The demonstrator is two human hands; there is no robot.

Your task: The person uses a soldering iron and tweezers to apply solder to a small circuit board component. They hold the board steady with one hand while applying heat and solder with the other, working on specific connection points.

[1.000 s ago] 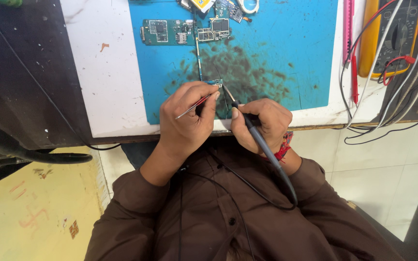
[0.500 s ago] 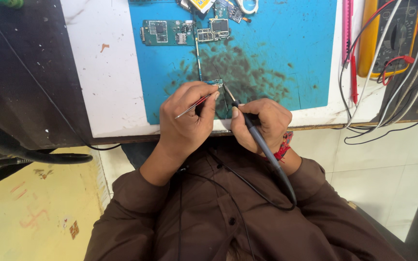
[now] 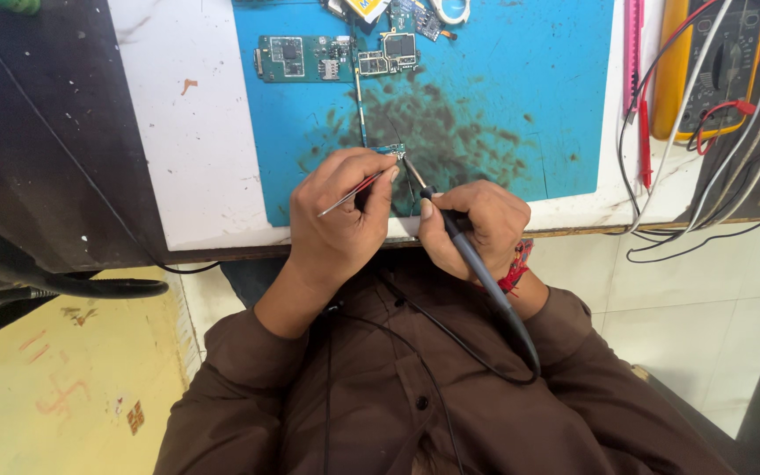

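Observation:
My left hand (image 3: 342, 214) grips thin red-handled tweezers (image 3: 352, 190) whose tips reach a small circuit piece (image 3: 393, 150) on the blue work mat (image 3: 521, 97). My right hand (image 3: 472, 227) holds a dark soldering iron (image 3: 477, 268) like a pen, its metal tip touching the same small piece. The iron's black cable loops down over my brown shirt. Both hands rest at the near edge of the white bench.
A green phone circuit board (image 3: 296, 57) and smaller boards (image 3: 389, 48) lie at the mat's far side. A yellow multimeter (image 3: 714, 66) with red, black and white leads sits at the right. A dark burnt stain (image 3: 450, 132) marks the mat. A black cable (image 3: 72, 286) runs at the left.

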